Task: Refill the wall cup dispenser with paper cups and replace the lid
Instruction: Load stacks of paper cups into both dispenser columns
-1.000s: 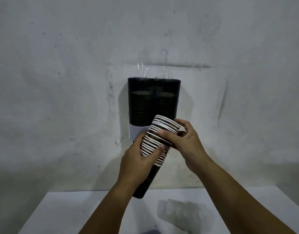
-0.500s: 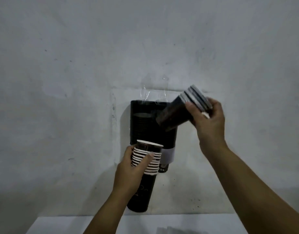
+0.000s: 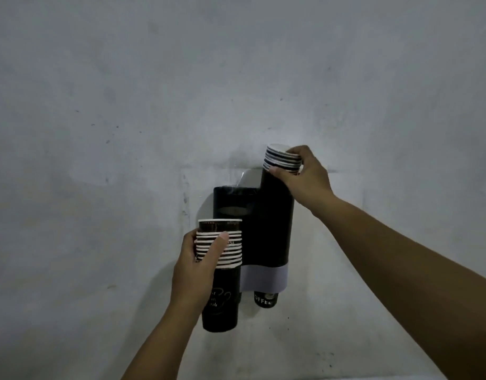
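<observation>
A black double-tube cup dispenser [image 3: 266,231] with a white band near its bottom hangs on the grey wall. My right hand [image 3: 305,174] grips a short stack of black paper cups [image 3: 280,163] by the white rims, upright, its lower part sunk into the right tube's open top. My left hand [image 3: 198,264] holds a longer stack of cups [image 3: 221,272] upright in front of the left tube. A cup bottom reading "COFFEE" [image 3: 265,298] pokes out under the right tube. No lid is in view.
The bare grey wall [image 3: 126,119] fills the view. A pale strip of the table edge [image 3: 346,377] shows at the very bottom.
One stack was split in two. My right hand lifted its part up and right, turned it upright and lowered it into the right tube; my left hand stayed low.
</observation>
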